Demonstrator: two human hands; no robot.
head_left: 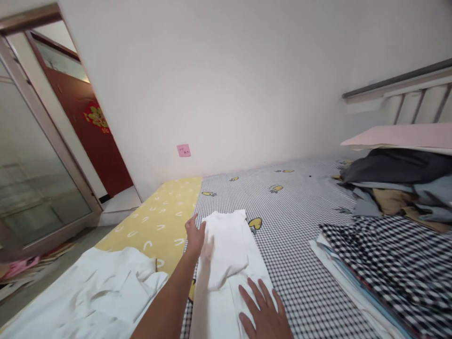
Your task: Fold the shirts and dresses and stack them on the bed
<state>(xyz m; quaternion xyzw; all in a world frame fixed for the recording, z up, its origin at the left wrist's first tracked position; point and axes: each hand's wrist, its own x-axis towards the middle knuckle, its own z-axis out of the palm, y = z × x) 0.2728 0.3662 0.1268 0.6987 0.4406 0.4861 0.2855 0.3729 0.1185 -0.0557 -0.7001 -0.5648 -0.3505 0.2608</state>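
Observation:
A white garment (229, 245), folded into a long strip, lies on the checked bedsheet in front of me. Its far part is doubled over in a smaller layer with a wavy lower edge. My left hand (195, 235) is at the strip's far left edge, thumb and forefinger apart; its other fingers are partly hidden. Flat on the near right part of the cloth rests my right hand (264, 310), fingers spread. Another white garment (116, 287) lies loose and creased to the left of my left forearm.
The bed has a checked sheet (296, 235) with a yellow band (165, 202) on the left. To the right are a stack of folded clothes (395, 268), topped by a black-and-white checked one, and a pile of dark and tan clothes (399, 169). A wall (226, 94) stands behind.

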